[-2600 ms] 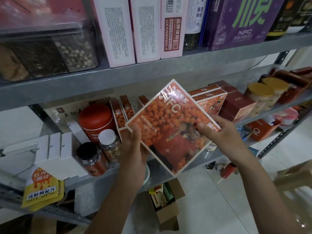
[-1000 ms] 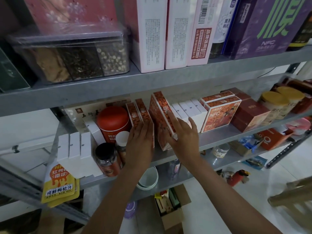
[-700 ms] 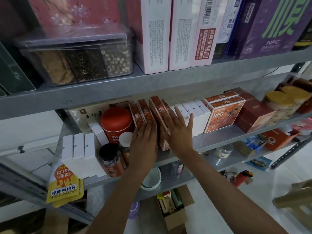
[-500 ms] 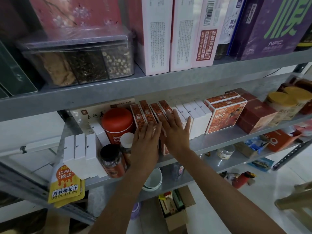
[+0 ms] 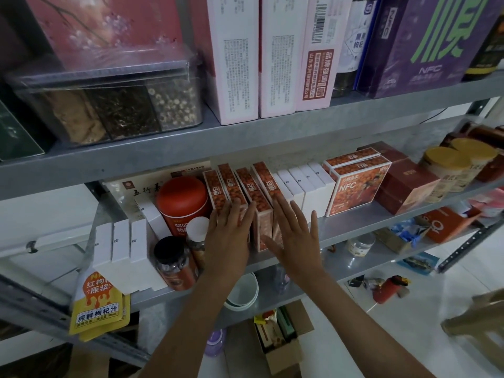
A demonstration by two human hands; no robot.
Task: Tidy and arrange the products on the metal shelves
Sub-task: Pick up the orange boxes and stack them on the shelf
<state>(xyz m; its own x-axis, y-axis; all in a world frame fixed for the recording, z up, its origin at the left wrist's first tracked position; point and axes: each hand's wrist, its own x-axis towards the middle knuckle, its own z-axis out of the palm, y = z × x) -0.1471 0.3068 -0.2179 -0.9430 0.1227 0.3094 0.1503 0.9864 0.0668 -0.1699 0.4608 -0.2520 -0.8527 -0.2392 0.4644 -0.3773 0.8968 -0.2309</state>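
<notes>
Several flat orange NFC boxes (image 5: 256, 192) stand on edge in a row on the middle metal shelf (image 5: 362, 227). My left hand (image 5: 230, 238) lies with straight fingers against the front ends of the left boxes. My right hand (image 5: 296, 236) is flat with spread fingers in front of the rightmost box of the row; whether it touches is unclear. Right of the row stand white boxes (image 5: 308, 186), then two more orange NFC boxes (image 5: 357, 184) stacked facing front.
A red tin (image 5: 184, 203), a white-capped bottle (image 5: 197, 238) and a dark-lidded jar (image 5: 173, 264) crowd the shelf left of my hands, beside white boxes (image 5: 120, 249). Dark red boxes (image 5: 409, 186) and gold-lidded jars (image 5: 447, 167) stand right. The upper shelf holds tall boxes.
The large orange box I held in both hands now stands on edge in the row. Both hands have flattened against the box fronts, and the right hand has drawn back slightly.
</notes>
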